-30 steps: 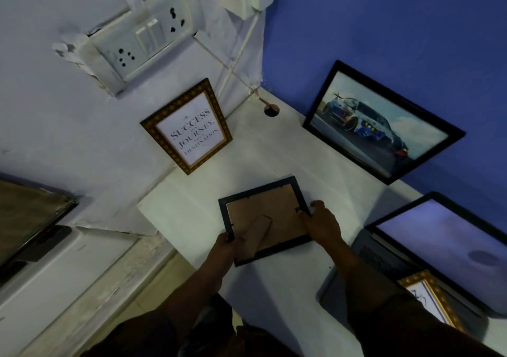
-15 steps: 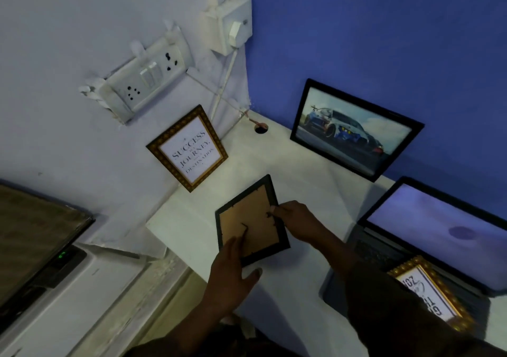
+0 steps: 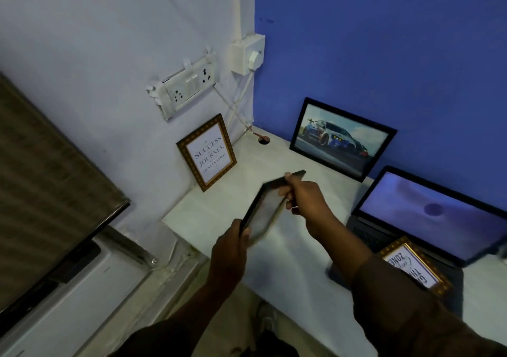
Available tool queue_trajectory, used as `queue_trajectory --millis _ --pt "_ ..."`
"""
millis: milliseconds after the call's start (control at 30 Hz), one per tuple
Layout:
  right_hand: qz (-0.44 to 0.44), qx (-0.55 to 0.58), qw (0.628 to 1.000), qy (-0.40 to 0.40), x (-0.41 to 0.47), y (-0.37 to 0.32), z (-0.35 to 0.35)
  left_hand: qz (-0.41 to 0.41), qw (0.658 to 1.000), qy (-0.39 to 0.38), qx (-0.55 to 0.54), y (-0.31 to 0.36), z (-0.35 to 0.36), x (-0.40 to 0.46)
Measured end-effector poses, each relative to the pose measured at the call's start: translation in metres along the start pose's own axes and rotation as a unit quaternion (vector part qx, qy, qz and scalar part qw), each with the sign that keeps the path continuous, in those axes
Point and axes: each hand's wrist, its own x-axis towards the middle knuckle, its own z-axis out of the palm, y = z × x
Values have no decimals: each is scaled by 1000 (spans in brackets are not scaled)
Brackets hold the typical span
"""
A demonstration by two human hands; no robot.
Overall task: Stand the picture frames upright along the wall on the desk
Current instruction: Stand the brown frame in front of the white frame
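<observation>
Black picture frame (image 3: pixel 264 206) held clear above worktop (image 3: pixel 288 249): left hand (image 3: pixel 233 244) clamped on near corner, right hand (image 3: pixel 304 197) on far edge. Likely light, rigid, glazed; grip rails only.

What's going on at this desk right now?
A person holds a black picture frame in both hands above the desk, left hand at its near end, right hand at its top edge. A gold quote frame and a car picture already lean against the walls. Another gold frame lies on the laptop.
</observation>
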Motion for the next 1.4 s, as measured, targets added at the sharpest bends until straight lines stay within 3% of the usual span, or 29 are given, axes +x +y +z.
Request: queue_trajectory --millis 67,133,233,300,333,533,700,967,1233,1400 --pt "-8 -11 999 31 -20 17 -2 -24 997 -14 -70 3 -5 -18" --pt "-22 -47 996 69 -36 44 -12 -99 977 -49 -181 6 -4 -36" --pt "10 -78 988 133 -63 89 -40 -245 889 -97 -374 12 4 -59" --pt "38 -101 982 158 -80 114 -66 -297 830 -131 -453 17 11 -68" --pt "51 -107 980 158 -88 125 -80 -308 817 -150 -463 24 15 -72" --pt "97 4 986 138 -140 156 -147 -288 817 -297 -401 63 49 -92" --pt "54 81 965 243 -185 175 -198 -256 806 -397 -357 108 88 -119" --pt "3 99 933 345 -274 212 -299 -197 822 -436 -307 199 159 -195" --pt "-40 91 924 370 -331 240 -381 -275 734 -474 -401 272 201 -263" --pt "-47 101 921 373 -346 249 -413 -266 741 -485 -380 295 229 -270"
